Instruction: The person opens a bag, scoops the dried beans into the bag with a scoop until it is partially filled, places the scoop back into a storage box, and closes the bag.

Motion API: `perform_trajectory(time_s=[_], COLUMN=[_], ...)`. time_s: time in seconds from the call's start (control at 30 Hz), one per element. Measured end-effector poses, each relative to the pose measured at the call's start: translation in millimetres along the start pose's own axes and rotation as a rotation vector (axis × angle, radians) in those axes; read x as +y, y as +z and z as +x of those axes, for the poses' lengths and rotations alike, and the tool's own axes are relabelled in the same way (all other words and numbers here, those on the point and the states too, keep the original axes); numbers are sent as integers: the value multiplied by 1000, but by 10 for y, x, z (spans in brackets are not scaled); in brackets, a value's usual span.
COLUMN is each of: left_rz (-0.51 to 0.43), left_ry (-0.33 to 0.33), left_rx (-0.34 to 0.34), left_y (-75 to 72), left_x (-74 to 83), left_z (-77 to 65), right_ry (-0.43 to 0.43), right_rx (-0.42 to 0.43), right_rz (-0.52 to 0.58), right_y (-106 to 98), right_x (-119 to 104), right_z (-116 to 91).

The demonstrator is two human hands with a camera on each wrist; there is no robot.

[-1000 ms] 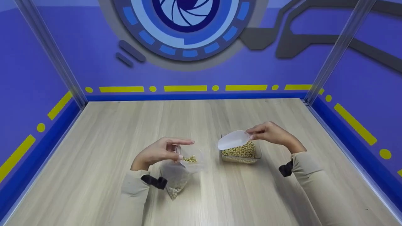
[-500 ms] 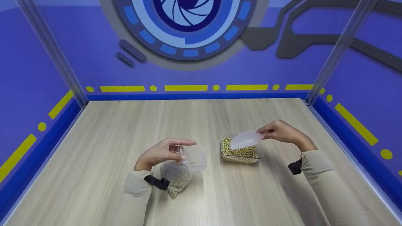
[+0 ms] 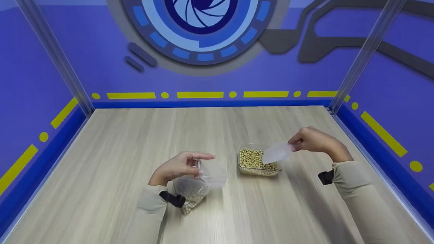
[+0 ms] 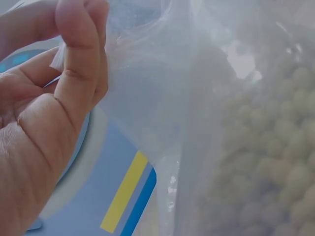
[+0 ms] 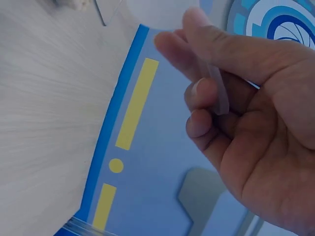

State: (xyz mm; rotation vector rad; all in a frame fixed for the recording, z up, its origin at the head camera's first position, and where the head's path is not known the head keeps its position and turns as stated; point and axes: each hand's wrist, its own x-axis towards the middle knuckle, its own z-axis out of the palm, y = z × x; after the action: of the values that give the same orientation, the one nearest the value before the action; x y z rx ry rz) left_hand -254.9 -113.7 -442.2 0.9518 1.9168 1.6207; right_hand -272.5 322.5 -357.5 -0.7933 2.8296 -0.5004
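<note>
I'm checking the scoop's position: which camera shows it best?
The head view: most of the scoop shows against the beans. The right wrist view shows its handle in the right hand but crops the blade; the left wrist view shows none.

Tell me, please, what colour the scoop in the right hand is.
The scoop is translucent white; the head view shows it best.

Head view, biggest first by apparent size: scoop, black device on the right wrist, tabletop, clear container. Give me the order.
1. Tabletop
2. Clear container
3. Scoop, partly covered by the right hand
4. Black device on the right wrist
</note>
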Motion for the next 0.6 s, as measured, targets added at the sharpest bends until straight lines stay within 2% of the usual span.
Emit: perform_trajectory(time_s=[0.23, 0.6], left_rz=[-13, -27], left_ry=[-10, -25], left_rx=[3, 14], left_y=[21, 30], left_x=[-7, -8], left_z=[7, 11], right_ry=[40, 134], right_rx=[-22, -61], right_rz=[-65, -103], right_y=[-29, -53], right_x=[-142, -306], right_z=[-27, -47])
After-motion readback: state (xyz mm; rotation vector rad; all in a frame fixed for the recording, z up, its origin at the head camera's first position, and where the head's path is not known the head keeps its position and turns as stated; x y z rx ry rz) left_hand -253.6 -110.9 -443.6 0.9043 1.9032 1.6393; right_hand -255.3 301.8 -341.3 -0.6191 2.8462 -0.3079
